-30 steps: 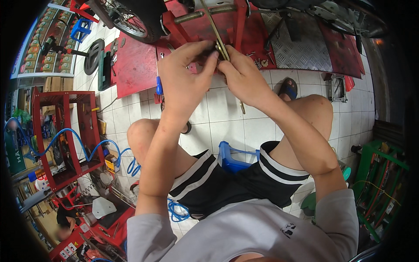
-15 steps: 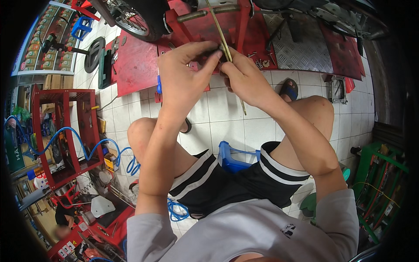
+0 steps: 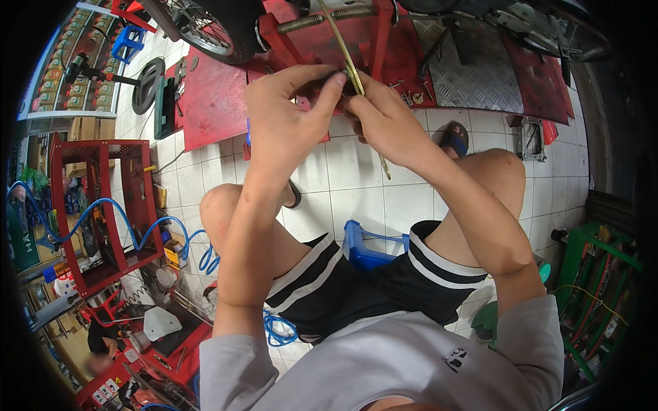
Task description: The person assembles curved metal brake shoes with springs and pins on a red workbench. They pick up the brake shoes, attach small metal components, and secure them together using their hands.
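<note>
Both hands met in front of the person's knees, over the white tile floor. The left hand and right hand were pinched together on a thin yellowish rod that ran up toward the red stand and poked out below the right hand. What sat between the fingertips was hidden. The rod looked light, stiff and smooth, likely to slip or twist, so a close pinch near the working spot, as held, seemed best.
</note>
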A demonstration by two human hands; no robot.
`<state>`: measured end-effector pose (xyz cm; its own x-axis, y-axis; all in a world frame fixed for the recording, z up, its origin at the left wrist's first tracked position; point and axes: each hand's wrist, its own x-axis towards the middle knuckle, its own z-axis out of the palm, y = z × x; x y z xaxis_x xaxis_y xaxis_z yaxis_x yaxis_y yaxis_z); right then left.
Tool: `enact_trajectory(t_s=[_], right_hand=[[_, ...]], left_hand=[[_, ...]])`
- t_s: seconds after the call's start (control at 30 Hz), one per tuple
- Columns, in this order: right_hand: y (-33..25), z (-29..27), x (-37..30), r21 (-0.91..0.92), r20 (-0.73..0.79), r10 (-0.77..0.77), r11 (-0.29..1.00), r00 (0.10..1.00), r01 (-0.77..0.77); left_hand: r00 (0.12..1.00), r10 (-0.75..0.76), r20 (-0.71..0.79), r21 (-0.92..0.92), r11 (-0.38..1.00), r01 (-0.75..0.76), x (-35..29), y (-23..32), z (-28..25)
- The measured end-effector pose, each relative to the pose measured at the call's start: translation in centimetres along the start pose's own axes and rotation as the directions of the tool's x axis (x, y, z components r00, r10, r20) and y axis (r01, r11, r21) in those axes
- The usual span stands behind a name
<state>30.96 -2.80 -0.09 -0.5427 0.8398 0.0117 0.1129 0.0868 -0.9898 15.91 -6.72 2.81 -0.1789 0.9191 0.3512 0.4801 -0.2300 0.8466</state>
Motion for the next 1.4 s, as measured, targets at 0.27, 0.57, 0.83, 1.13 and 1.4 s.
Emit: enact_trajectory(t_s=[0.27, 0.57, 0.83, 1.13, 1.4], right_hand=[[-0.2, -0.1, -0.1, -0.004, 0.006, 0.017, 1.0, 1.0, -0.017], [-1.2, -0.3, -0.4, -0.041, 0.047, 0.016, 0.999, 0.999, -0.014], [-1.5, -1.1, -0.2, -0.123, 0.054, -0.007, 0.992, 0.999, 0.014], [-1.6, -2.2, -0.5, -0.304, 0.177, -0.089, 0.942, 0.98, 0.141], [-1.1, -2.3, -0.4, -0.28, 0.247, 0.046, 0.96, 0.968, 0.026]], left_hand=[[1.0, 0.002, 0.011, 0.002, 1.0, -0.002, 0.1, -0.3, 0.1], [0.987, 0.158, 0.002, 0.124, 0.98, -0.157, 0.1, -0.6, -0.2], [0.987, -0.086, 0.133, -0.106, 0.989, 0.1, 0.1, -0.2, -0.5], [0.943, -0.226, 0.245, -0.151, 0.952, 0.267, 0.0, -0.1, -1.4], [0.982, -0.152, 0.115, -0.063, 0.985, 0.16, -0.8, 0.0, -0.3]])
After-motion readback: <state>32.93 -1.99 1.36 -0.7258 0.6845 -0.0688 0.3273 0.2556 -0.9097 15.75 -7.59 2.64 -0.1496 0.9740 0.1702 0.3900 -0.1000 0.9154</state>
